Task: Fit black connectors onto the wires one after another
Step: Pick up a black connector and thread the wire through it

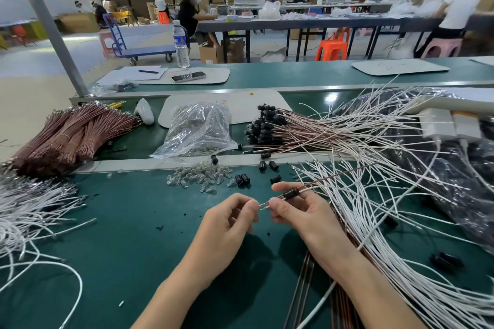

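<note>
1. We look down on a green work table (128, 224) in a large workshop. Cardboard boxes are stacked along the far wall, and people sit at other tables.
2. Our left hand (227, 219) is curled, with thumb and forefinger pinching the bare metal tips of a wire pair (264, 204).
3. Our right hand (302, 212) grips the same pair just beside it, thumb and fingers closed round the wires. The tips bridge the small gap between the two hands.
4. A black connector (290, 193) sits threaded on this pair, against the right hand's fingers. A brown wire and a white wire run out of it, up and to the right.
5. Just beyond the hands lie spare connectors (242, 179), next to a scatter of small clear bulbs (203, 176).
6. Farther back, a clear plastic bag (199, 128) lies between a tied bundle of brown wires (74, 133) on the left and a heap of finished wires (264, 125) on the right.
7. A tangle of white wires (374, 211) spreads over the table's right side.
</note>
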Tool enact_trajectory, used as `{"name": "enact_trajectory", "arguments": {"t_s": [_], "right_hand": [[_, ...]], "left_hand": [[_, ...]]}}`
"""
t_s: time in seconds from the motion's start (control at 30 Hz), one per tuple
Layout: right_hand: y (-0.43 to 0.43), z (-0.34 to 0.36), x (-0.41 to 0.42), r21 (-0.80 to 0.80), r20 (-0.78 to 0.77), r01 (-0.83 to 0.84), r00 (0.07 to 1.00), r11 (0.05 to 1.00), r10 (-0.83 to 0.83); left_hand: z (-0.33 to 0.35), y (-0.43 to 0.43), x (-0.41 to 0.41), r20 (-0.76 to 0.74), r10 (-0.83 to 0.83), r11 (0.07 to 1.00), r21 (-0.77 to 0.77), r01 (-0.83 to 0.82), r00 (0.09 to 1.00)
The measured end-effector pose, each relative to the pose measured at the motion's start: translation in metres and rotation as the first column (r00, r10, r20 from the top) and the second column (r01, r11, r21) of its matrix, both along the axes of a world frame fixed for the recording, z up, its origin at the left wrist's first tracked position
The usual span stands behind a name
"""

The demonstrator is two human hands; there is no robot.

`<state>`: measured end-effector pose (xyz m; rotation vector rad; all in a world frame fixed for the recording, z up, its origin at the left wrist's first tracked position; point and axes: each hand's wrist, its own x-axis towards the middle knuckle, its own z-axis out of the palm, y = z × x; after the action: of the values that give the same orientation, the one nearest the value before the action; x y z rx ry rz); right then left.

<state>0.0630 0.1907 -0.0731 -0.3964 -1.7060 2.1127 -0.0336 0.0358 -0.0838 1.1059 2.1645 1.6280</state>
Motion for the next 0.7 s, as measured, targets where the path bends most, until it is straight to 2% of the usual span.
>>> {"name": "enact_trajectory", "arguments": {"t_s": [0.57, 0.7], "right_hand": [[0.0045, 0.0003, 0.0019, 0.162, 0.086, -0.021, 0.996, 0.987, 0.007], [0.0026, 0.0021, 0.0008, 0.12, 0.084, -0.024, 0.996, 0.992, 0.014]], "left_hand": [[-0.0022, -0.0011, -0.0003, -0.031, -0.05, 0.997, -0.063, 0.048, 0.998], [-0.0022, -0.0007, 0.0001, -0.048, -0.033, 0.998, -0.051, 0.03, 0.998]]}}
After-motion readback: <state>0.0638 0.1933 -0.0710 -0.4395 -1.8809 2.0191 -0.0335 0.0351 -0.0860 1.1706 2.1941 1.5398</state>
